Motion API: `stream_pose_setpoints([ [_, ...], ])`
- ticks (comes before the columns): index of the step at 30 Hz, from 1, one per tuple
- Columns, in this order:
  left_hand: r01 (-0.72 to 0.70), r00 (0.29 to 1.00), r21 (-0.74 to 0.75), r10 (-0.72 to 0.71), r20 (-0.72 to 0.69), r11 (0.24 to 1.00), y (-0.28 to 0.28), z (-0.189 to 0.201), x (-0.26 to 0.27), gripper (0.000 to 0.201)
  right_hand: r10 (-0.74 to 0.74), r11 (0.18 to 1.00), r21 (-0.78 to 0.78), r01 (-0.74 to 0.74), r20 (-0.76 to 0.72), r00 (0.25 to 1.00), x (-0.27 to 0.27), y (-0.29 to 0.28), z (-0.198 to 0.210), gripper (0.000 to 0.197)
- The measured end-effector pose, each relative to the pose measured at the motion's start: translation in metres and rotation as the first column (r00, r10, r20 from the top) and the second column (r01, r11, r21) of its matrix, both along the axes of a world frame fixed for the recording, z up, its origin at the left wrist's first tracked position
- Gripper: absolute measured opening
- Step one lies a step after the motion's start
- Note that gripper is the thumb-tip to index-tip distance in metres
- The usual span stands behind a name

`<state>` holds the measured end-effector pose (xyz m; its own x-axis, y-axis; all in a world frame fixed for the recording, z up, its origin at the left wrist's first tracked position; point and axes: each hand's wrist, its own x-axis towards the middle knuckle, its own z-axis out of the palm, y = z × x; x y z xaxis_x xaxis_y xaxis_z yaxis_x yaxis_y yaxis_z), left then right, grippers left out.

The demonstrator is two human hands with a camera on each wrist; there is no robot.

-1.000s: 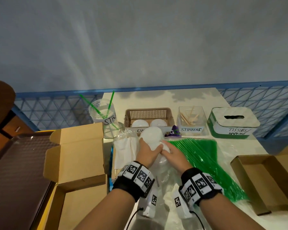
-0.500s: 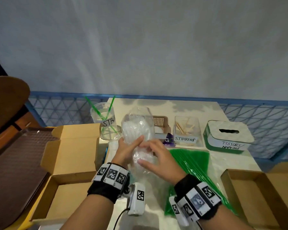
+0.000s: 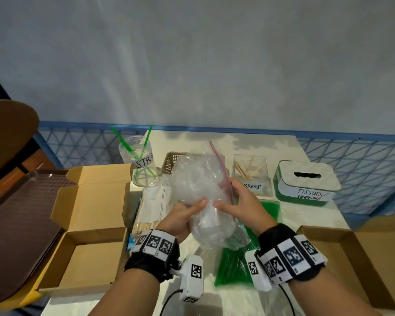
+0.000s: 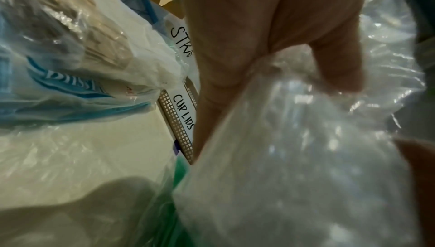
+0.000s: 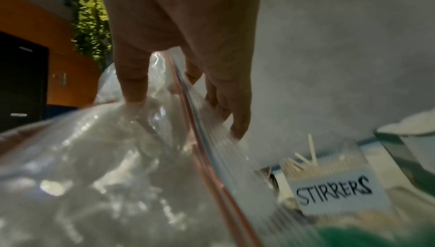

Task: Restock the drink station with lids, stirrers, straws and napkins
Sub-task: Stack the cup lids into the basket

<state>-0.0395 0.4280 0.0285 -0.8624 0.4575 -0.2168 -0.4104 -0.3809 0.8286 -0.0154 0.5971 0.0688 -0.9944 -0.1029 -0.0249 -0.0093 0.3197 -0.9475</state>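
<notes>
Clear plastic fills my grip: a zip bag of cup lids [image 3: 203, 201], raised off the tabletop [image 3: 217, 299] between my two hands. My left hand [image 3: 180, 221] cups the lower side, thumb pressed across the front film and fingers curled behind. My right hand [image 3: 242, 206] pinches the edge by the red zip strip, thumb in front, fingers behind. Under the bag lies the green pack of straws [image 3: 235, 267]; to its left sit a wrapped bundle of wooden sticks and white paper [image 3: 153, 206] and an open cardboard box [image 3: 89, 224]; another open box [image 3: 356, 265] lies to the right.

I judge this to be the lids step, with the bag not yet open. Next I must part the zip, which wants a pinch on each lip and a pull apart, then draw lids out and set them in the brown basket [image 3: 172, 161], labelled CUP LIDS in the left wrist view, just behind the bag. Beside it stand the straw cup [image 3: 138, 164], the stirrers tub [image 3: 251, 172] and the tissue box [image 3: 306, 183], all along the far edge.

A second ago the bag lay low on the tabletop with both hands pressed onto its top. Half a second ago it was already upright in my left hand, the right spread over the front. Now the right has moved to the zip side and the seal has swung round to face it.
</notes>
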Motion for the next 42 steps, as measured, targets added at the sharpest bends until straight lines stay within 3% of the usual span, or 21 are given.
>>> stream_pose_setpoints([
  [2,0.056,0.998,0.071,-0.056,0.004,0.996,-0.001,-0.003,0.000,0.093,-0.006,0.989,0.144,0.017,-0.071,0.997,-0.004,0.006,0.000,0.030],
  [5,0.026,0.988,0.253,-0.063,0.141,0.967,-0.012,-0.008,-0.003,0.116,0.028,0.948,0.317,0.027,-0.168,0.985,-0.010,0.015,0.003,0.024],
  [6,0.013,0.980,0.318,-0.075,0.183,0.948,-0.017,-0.010,-0.004,0.117,0.072,0.926,0.377,0.006,-0.192,0.979,-0.009,0.018,0.005,0.018],
  [8,0.000,0.963,0.347,-0.093,0.251,0.938,-0.025,-0.010,-0.007,0.108,0.155,0.870,0.492,-0.029,-0.217,0.964,-0.010,0.023,0.007,0.033],
  [11,0.158,0.958,0.036,-0.162,0.237,0.987,-0.026,-0.004,-0.010,0.092,0.210,0.851,0.516,-0.096,-0.168,0.963,-0.011,0.019,0.004,0.020],
  [14,0.237,0.959,-0.345,-0.161,0.234,0.908,-0.007,-0.007,-0.003,0.073,0.264,0.849,0.497,-0.177,-0.109,0.958,-0.008,0.007,-0.007,0.018],
  [17,0.147,0.973,-0.443,-0.049,0.226,0.884,0.006,-0.030,0.006,0.072,0.280,0.855,0.488,-0.177,-0.146,0.949,-0.003,-0.003,-0.020,0.016],
  [20,0.052,0.980,-0.441,0.038,0.194,0.896,-0.003,-0.041,0.009,0.045,-0.016,0.978,0.205,0.042,-0.126,0.992,0.001,0.000,-0.023,0.022],
  [21,0.047,0.983,-0.463,0.041,0.180,0.885,-0.009,-0.042,0.008,0.042,-0.122,0.982,0.130,0.137,-0.121,0.985,0.002,0.005,-0.026,0.021],
  [23,0.050,0.984,-0.494,0.042,0.174,0.868,-0.021,-0.046,0.007,0.033,-0.200,0.959,0.185,0.217,-0.106,0.974,0.007,0.018,-0.036,0.023],
  [25,0.053,0.979,-0.548,0.064,0.193,0.835,-0.030,-0.052,0.005,0.033,-0.205,0.947,0.248,0.205,-0.025,0.978,0.010,0.031,-0.053,0.027],
  [27,0.077,0.982,-0.649,0.056,0.182,0.757,-0.031,-0.058,0.004,0.052,-0.160,0.921,0.374,0.106,0.118,0.980,0.015,0.036,-0.064,0.023],
  [28,0.094,0.988,-0.727,0.023,0.150,0.680,-0.029,-0.057,0.005,0.060,-0.149,0.905,0.420,0.064,0.173,0.973,0.016,0.037,-0.070,0.027],
  [29,0.093,0.995,-0.818,-0.022,0.098,0.567,-0.024,-0.056,0.006,0.061,-0.153,0.905,0.422,0.046,0.224,0.962,0.016,0.038,-0.075,0.031],
  [31,-0.043,0.990,-0.941,-0.114,-0.086,0.336,-0.016,-0.055,0.010,0.060,-0.222,0.933,0.341,0.120,0.277,0.935,0.014,0.036,-0.080,0.028],
  [33,-0.279,0.917,-0.924,-0.212,-0.337,0.263,-0.006,-0.052,0.014,0.071,-0.312,0.942,0.225,0.249,0.316,0.896,0.013,0.035,-0.086,0.025],
  [35,-0.442,0.795,-0.873,-0.361,-0.488,0.207,0.006,-0.051,0.017,0.077,-0.374,0.927,0.115,0.357,0.358,0.855,0.013,0.037,-0.094,0.049],
  [37,-0.457,0.720,-0.851,-0.455,-0.524,0.258,0.018,-0.050,0.021,0.070,-0.401,0.894,-0.011,0.447,0.423,0.812,0.015,0.040,-0.096,0.054],
  [38,-0.427,0.707,-0.847,-0.468,-0.531,0.316,0.024,-0.048,0.023,0.060,-0.394,0.883,-0.052,0.466,0.456,0.798,0.016,0.041,-0.095,0.043],
  [40,-0.339,0.737,-0.843,-0.439,-0.514,0.417,0.036,-0.044,0.026,0.033,-0.365,0.893,-0.058,0.446,0.485,0.795,0.018,0.044,-0.092,0.014],
  [42,-0.204,0.817,-0.832,-0.379,-0.436,0.516,0.048,-0.043,0.025,0.011,-0.350,0.905,-0.059,0.421,0.458,0.817,0.020,0.042,-0.091,0.003],
])
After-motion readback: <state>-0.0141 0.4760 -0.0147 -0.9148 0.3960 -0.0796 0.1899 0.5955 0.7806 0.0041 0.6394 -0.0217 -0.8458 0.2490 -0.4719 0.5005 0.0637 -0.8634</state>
